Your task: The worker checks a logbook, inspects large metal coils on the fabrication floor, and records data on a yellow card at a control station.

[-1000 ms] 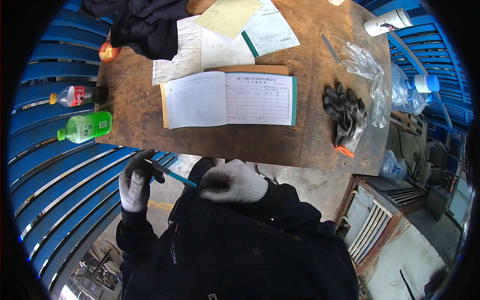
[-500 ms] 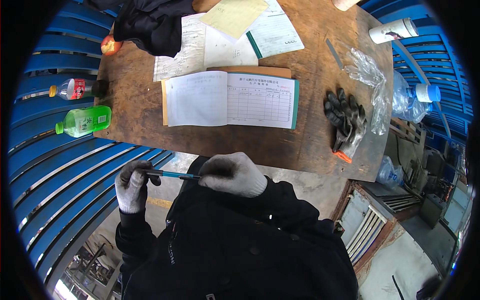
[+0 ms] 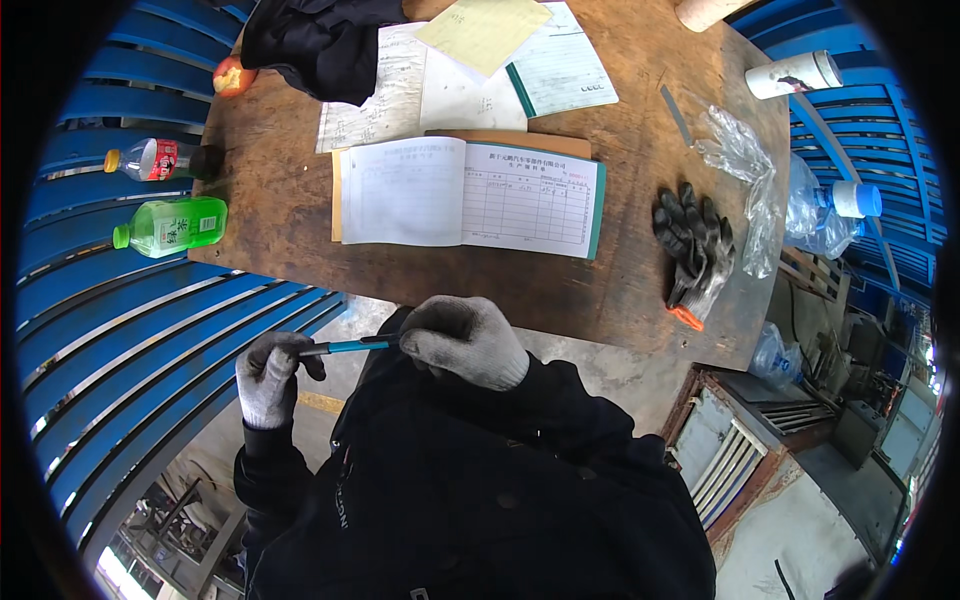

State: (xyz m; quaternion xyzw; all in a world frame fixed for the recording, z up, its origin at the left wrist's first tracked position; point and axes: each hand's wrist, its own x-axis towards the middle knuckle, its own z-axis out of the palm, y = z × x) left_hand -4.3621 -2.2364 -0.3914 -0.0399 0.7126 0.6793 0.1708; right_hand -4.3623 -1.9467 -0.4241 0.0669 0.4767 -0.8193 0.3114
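A teal and dark pen (image 3: 345,346) spans the gap between my two hands, below the near edge of the table. My left hand (image 3: 268,378), in a grey-white work glove with dark smudges, is closed on the pen's left end. My right hand (image 3: 468,342), gloved likewise, is closed around its other end; the fingers hide that tip. Beyond them, an open form book (image 3: 400,195) lies on the table, its left page blank-looking and its right page a printed table with some handwriting.
The wooden table (image 3: 560,300) carries loose papers (image 3: 375,95), dark cloth (image 3: 325,45), a dark glove (image 3: 692,245) and clear plastic wrap (image 3: 740,170). A bitten apple (image 3: 232,76), a green-drink bottle (image 3: 175,226) and a red-labelled bottle (image 3: 150,159) are left; a white cup (image 3: 790,76) is right.
The pen's right end has tilted up slightly, and more of its teal barrel shows. My right hand has shifted a little up, my left slightly right. The whole view has moved slightly.
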